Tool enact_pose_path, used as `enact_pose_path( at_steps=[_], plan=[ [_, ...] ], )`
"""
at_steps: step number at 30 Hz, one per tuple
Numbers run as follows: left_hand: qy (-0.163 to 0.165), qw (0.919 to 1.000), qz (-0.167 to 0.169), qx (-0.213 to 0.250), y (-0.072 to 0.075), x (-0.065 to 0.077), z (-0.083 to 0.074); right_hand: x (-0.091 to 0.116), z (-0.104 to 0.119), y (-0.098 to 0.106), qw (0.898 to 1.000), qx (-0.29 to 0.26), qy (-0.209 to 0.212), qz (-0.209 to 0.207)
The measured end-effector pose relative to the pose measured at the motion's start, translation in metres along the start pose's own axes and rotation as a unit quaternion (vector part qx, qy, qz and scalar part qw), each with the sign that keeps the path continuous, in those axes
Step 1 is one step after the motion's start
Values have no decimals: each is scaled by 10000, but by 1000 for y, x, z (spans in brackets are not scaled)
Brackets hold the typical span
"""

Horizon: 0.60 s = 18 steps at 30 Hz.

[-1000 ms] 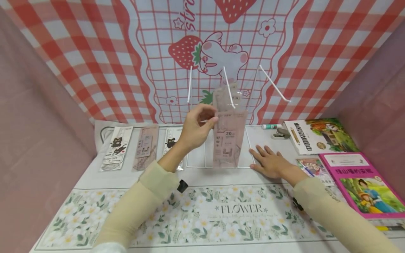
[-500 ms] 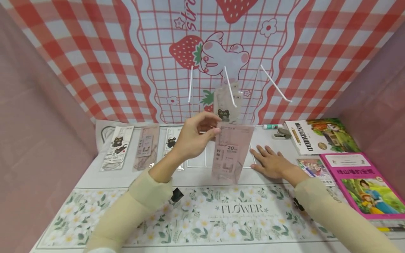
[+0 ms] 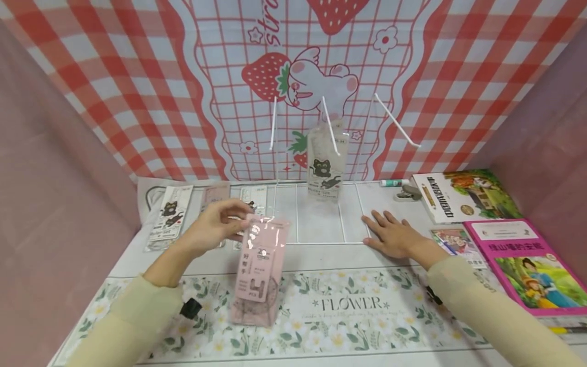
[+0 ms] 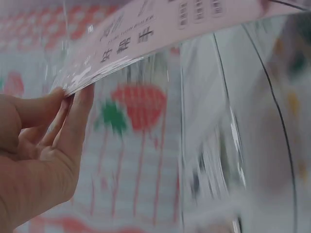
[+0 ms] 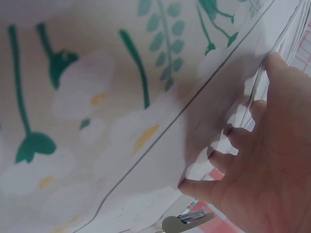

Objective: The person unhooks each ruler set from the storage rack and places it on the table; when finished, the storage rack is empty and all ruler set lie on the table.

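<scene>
A pink, clear-fronted ruler set pack (image 3: 259,270) hangs tilted above the flowered mat. My left hand (image 3: 215,227) pinches it by its upper left corner, between thumb and fingers; the left wrist view shows the pack (image 4: 146,36) almost edge-on. My right hand (image 3: 392,235) lies palm down with fingers spread, at the right end of a white wire rack's base (image 3: 321,243). A cream ruler set pack with black cats (image 3: 326,168) hangs on the rack's middle hook (image 3: 331,127). Behind the left hand, another pink pack (image 3: 215,193) is partly hidden.
Cat-print packs lie left (image 3: 170,214) and behind the left hand (image 3: 259,196). On the right are a glue stick (image 3: 394,183), a grey stapler (image 3: 407,192), a white-and-green book (image 3: 468,196), a small booklet (image 3: 456,247) and a pink-edged book (image 3: 527,265). Two outer hooks project forward.
My left hand has carried the pink pack from in front of the middle hook down and left, over the mat. The cat pack on the hook is uncovered. My right hand has stayed put.
</scene>
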<state>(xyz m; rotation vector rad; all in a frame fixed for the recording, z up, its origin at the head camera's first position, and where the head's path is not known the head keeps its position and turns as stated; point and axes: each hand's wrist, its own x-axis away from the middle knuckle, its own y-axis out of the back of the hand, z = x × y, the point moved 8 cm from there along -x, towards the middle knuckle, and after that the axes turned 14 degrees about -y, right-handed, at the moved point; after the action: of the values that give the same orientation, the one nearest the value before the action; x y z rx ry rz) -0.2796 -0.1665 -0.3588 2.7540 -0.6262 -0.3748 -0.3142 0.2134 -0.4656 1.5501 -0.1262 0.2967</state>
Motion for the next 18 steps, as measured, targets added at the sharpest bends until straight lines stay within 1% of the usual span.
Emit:
enact_pose_path(
  at_steps=[3, 6, 7, 11, 13, 15, 18],
  plan=[
    [364, 9991, -154, -160, 32, 20, 22, 0, 1, 1, 10000, 25, 25, 15],
    [657, 9972, -313, -159, 62, 43, 42, 0, 1, 1, 10000, 55, 34, 42],
    [709, 9968, -346, -109, 71, 50, 48, 0, 1, 1, 10000, 61, 33, 46],
    [798, 9941, -550, 486, 102, 79, 72, 0, 1, 0, 9999, 82, -3, 62],
    [819, 9907, -632, 883, 115, 93, 84, 0, 1, 0, 9999, 95, -24, 62],
    [845, 9862, -698, 1238, 126, 107, 94, -1, 1, -1, 9999, 86, -36, 74],
    [955, 9796, -667, 1638, 138, 125, 107, -2, 2, -2, 9999, 96, -18, 71]
  ],
)
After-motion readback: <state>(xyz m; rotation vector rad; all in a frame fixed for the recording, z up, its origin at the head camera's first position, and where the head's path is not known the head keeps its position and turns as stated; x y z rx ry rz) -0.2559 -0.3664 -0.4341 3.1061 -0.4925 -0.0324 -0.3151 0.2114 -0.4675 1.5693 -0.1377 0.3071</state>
